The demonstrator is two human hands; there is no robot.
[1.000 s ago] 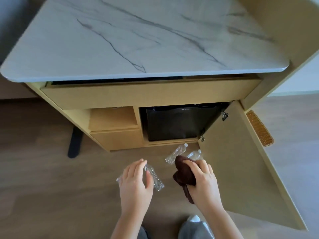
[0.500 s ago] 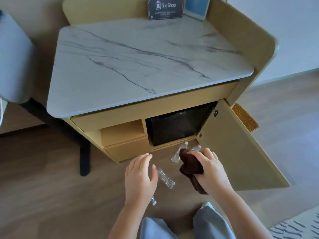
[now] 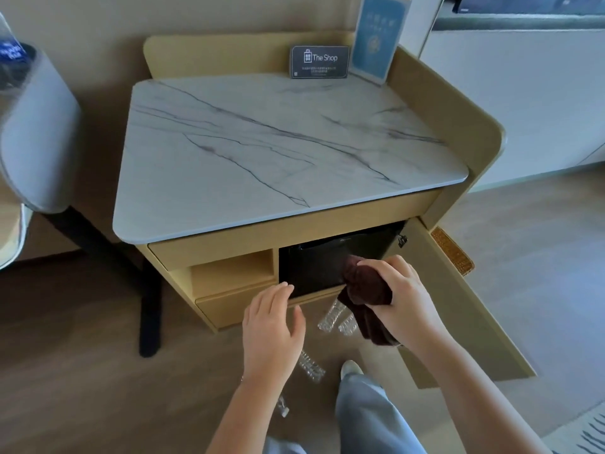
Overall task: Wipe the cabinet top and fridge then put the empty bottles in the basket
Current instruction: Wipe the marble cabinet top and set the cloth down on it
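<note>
Before the black fridge (image 3: 311,268), right fingers (image 3: 381,266) clench a plush brown cloth (image 3: 365,290); left fingers (image 3: 273,298) lie relaxed.

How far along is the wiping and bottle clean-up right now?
Done: unclear, though the white marble cabinet top shows no mess. In hand: the right hand grips a dark brown cloth before the black mini fridge; the left hand is empty. Left: clear plastic bottles lie on the floor, not in the woven basket.
</note>
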